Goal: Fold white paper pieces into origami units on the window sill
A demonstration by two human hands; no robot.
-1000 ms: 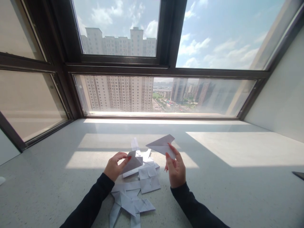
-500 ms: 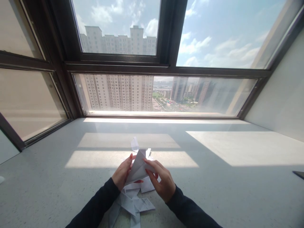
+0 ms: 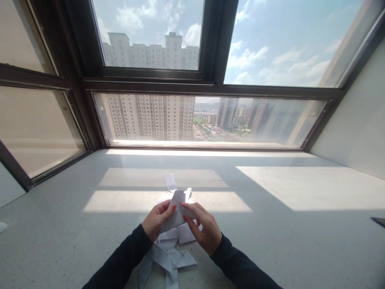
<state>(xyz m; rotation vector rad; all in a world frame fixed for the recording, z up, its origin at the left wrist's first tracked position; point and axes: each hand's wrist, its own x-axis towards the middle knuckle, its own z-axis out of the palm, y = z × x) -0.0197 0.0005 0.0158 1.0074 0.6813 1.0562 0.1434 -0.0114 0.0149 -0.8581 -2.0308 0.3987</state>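
Observation:
Between both hands is a folded piece of white paper [image 3: 172, 223], raised over the sill and tilted, its narrow top pointing away from me. My left hand [image 3: 157, 218] grips its left side, the thumb lying across the front face. On the right side, my right hand [image 3: 206, 228] pinches it with thumb and fingertips. Beneath and in front of the hands lie several other folded white papers [image 3: 183, 259], overlapping one another. Beyond the hands, another folded paper [image 3: 171, 182] stands out on the far side of the pile, partly hidden.
A broad pale speckled sill [image 3: 270, 241] carries bands of sunlight. Dark window frames [image 3: 210, 89] border it at the back and left, with a white wall [image 3: 361, 132] on the right. A dark pointed object [image 3: 378, 220] shows at the right edge, a white one [image 3: 2, 227] at the left.
My left thumb has come over onto the front face of the folded paper, and the left fingers have shifted behind it. The right hand keeps its pinch almost unmoved.

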